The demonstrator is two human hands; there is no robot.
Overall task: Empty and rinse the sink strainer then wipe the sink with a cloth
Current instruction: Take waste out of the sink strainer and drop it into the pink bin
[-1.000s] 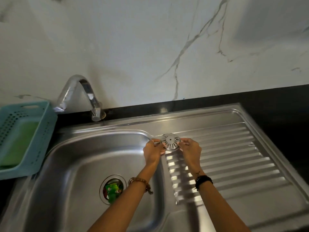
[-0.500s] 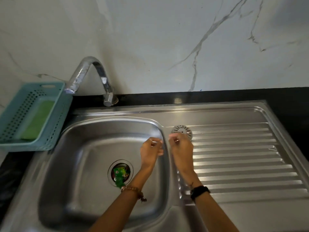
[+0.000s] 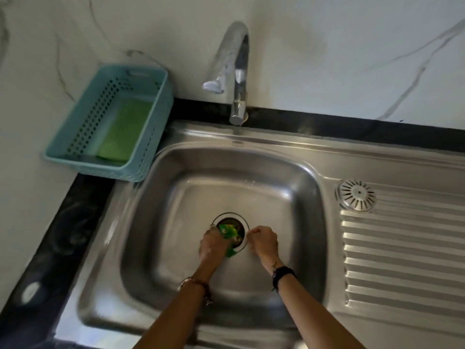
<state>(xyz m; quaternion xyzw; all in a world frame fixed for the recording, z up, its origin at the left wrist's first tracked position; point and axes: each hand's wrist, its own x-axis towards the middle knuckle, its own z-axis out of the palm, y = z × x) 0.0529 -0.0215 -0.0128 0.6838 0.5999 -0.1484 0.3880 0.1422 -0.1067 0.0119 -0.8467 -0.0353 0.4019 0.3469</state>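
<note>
Both forearms reach forward and down from the bottom edge, angled in toward each other. The left hand (image 3: 212, 246) sits low, knuckles up, fingers curled under and pinching something green; it is blurred, so the exact grip is hard to read. A beaded bracelet (image 3: 195, 283) circles that wrist. The right hand (image 3: 263, 240) is loosely fisted just beside it, thumb and forefinger pinched together, a black band (image 3: 283, 273) on its wrist.

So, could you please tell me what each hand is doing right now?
Left hand: closed on the green scrap at the drain.
Right hand: curled, pinching; contents cannot be told.
</note>
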